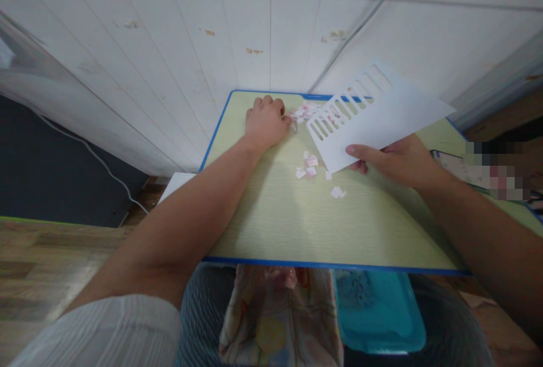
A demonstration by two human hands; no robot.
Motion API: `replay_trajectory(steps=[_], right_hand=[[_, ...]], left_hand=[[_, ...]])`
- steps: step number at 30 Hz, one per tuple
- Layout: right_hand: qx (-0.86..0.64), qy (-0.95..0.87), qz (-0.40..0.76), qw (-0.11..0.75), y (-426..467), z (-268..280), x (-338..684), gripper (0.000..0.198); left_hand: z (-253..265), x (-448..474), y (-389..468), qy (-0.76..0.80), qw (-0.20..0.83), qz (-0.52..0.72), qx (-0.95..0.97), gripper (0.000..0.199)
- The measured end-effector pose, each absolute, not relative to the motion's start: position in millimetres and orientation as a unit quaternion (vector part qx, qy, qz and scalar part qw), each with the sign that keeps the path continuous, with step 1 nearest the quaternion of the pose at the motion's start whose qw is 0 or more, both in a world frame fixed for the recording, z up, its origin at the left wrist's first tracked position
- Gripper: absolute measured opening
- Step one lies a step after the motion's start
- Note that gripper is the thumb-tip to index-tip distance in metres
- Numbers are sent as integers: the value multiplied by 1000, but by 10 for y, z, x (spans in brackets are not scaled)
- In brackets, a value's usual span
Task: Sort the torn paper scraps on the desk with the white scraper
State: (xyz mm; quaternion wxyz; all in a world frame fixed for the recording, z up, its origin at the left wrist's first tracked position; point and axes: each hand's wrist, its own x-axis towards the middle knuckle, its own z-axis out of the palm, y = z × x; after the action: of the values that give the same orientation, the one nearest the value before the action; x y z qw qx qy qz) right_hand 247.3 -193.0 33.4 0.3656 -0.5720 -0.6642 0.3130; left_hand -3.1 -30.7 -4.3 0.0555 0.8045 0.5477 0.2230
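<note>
My right hand (392,158) grips a white sheet (377,112) by its lower edge, thumb on top. The sheet is tilted above the table and has a row of cut-out slots along its far left side. Near the table's back edge, my left hand (268,121) rests with curled fingers, its thumb side beside a pile of small pinkish-white paper pieces (306,111). What its fingertips hold, if anything, is hidden. Part of the pile lies behind the sheet. Closer to me, several loose paper pieces (311,160) and a small clump of pieces (338,192) lie on the table.
The pale table (275,220) has a blue rim and stands against a white plank wall (254,22) with a grey cable. A phone (460,166) lies at the right. Below the front edge are a patterned cloth (280,322) and a blue plastic tray (386,322) on my lap.
</note>
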Motion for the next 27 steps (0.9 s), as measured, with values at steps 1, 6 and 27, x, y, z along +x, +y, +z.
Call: replay_trajectory(steps=[1, 6, 27], right_hand=[[-561, -673, 329, 352, -1937, 361, 2508, 49], [-530, -674, 356, 373, -1921, 387, 2533, 54], [-542, -677, 345, 360, -1943, 352, 2445, 46]], left_hand=[[-40, -31, -311, 547, 54, 223, 805, 29], [-30, -26, -323, 546, 53, 225, 805, 30], [-32, -32, -324, 546, 57, 224, 805, 30]])
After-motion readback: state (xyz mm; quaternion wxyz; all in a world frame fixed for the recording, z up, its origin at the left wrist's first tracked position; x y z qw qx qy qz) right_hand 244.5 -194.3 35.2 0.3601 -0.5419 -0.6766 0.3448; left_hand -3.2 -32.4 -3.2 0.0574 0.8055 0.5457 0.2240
